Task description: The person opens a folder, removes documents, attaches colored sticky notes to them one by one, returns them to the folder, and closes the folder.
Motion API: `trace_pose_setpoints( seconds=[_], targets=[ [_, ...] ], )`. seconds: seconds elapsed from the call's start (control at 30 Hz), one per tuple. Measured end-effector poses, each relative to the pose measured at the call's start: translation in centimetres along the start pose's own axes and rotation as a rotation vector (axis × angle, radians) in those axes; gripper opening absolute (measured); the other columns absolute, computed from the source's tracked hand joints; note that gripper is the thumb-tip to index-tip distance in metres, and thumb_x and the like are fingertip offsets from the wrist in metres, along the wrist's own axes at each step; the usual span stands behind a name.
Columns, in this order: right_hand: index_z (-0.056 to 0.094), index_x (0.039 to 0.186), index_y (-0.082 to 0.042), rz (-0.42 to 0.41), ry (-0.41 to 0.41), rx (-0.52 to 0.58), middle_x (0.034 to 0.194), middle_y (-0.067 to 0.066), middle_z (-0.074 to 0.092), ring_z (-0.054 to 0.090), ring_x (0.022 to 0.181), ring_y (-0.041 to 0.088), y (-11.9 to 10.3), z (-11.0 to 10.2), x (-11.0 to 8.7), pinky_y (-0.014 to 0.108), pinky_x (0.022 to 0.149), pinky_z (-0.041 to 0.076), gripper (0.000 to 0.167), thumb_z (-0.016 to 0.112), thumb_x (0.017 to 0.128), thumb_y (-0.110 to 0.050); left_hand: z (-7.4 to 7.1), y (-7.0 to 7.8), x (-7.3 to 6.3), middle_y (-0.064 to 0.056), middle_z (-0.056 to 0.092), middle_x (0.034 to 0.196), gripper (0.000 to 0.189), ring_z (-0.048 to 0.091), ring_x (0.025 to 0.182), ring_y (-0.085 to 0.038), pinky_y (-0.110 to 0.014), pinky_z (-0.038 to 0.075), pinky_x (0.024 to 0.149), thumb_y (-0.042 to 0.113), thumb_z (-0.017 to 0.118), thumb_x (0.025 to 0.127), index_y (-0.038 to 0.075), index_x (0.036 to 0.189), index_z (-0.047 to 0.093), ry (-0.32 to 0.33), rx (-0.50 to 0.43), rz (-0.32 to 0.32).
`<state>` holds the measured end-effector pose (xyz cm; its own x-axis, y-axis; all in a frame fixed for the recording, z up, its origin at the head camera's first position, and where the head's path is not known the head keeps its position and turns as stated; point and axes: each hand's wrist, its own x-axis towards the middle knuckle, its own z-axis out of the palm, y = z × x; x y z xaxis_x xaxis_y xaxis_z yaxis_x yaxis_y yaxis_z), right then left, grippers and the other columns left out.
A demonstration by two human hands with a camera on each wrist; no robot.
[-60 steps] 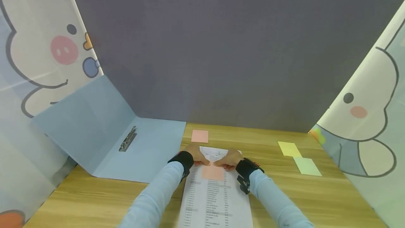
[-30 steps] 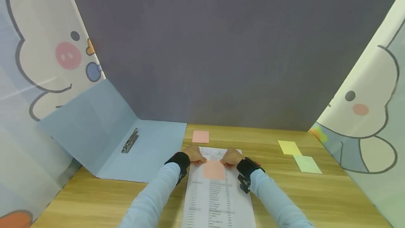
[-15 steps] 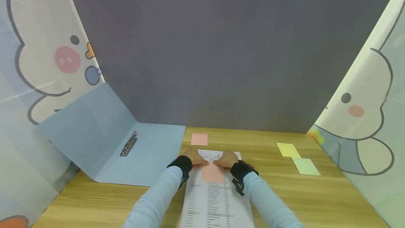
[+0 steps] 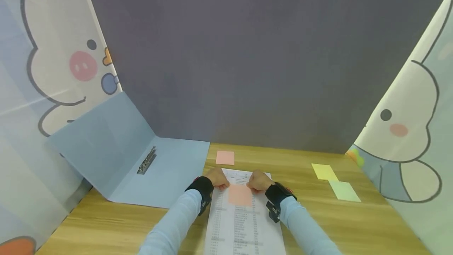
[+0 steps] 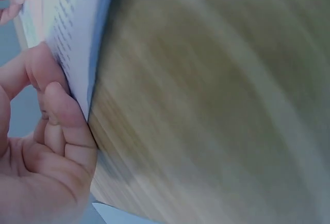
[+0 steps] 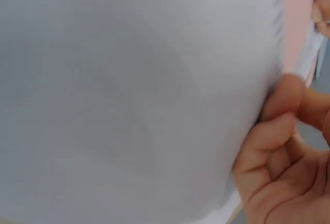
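Observation:
A pink sticky note (image 4: pixel 240 196) lies on the upper part of a white printed sheet (image 4: pixel 244 231) on the table. My left hand (image 4: pixel 217 178), fingers curled, presses at the note's upper left corner. At the upper right corner my right hand (image 4: pixel 259 180) does the same, also with curled fingers. In the left wrist view the left hand (image 5: pixel 51 136) rests against the sheet's side edge, thumb and forefinger close together. The right wrist view has the right hand (image 6: pixel 283 162) over the sheet beside the pink note (image 6: pixel 296 28).
A light blue folder (image 4: pixel 178 164) stands open at the left, its metal clip (image 4: pixel 146 161) showing. Another pink note (image 4: pixel 225 157) lies behind the sheet. Yellow (image 4: pixel 324 172) and green (image 4: pixel 345 191) notes lie at the right. A dark grey panel (image 4: pixel 240 62) rises behind the table.
Half a second ago my thumbs met near the middle of the note's top edge; they have now slid apart to its corners. They made a similar sweep earlier. The note stays on the sheet.

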<state>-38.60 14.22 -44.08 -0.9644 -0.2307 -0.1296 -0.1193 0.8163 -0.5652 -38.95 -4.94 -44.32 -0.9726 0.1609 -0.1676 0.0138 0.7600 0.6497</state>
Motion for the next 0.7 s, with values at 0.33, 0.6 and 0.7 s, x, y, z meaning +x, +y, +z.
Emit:
trace_pose_setpoints(
  seconds=[0.33, 0.6, 0.7],
  targets=[
    [0.052, 0.079, -0.005, -0.073, 0.012, -0.073, 0.058, -0.001, 0.048, 0.046, 0.053, 0.012, 0.5, 0.1, -1.5, 0.022, 0.051, 0.034, 0.01, 0.056, 0.087, -0.009, 0.2, -0.3, -1.5, -0.002, 0.058, 0.062, 0.019, 0.051, 0.058, -0.01, -0.021, 0.041, 0.055, 0.016, 0.066, 0.081, -0.002, 0.075, 0.065, -0.047, -0.155, 0.14],
    [0.058, 0.088, -0.004, -0.114, 0.017, -0.016, 0.072, 0.004, 0.057, 0.051, 0.065, 0.015, 0.4, -0.5, -2.7, 0.027, 0.058, 0.042, 0.007, 0.059, 0.086, -0.01, -0.7, -0.4, -3.3, -0.008, 0.061, 0.098, 0.027, 0.055, 0.088, -0.021, -0.037, 0.046, 0.074, 0.026, 0.062, 0.085, 0.003, 0.099, 0.061, -0.081, -0.106, 0.198],
    [0.06, 0.09, -0.002, -0.158, 0.073, 0.01, 0.085, 0.007, 0.06, 0.052, 0.076, 0.019, 0.6, -0.8, -3.1, 0.032, 0.067, 0.046, 0.006, 0.058, 0.086, -0.007, -1.1, -0.6, -4.0, -0.012, 0.06, 0.104, 0.026, 0.056, 0.093, -0.025, -0.04, 0.047, 0.078, 0.021, 0.06, 0.086, 0.0, 0.102, 0.06, -0.062, -0.129, 0.244]
  ],
)
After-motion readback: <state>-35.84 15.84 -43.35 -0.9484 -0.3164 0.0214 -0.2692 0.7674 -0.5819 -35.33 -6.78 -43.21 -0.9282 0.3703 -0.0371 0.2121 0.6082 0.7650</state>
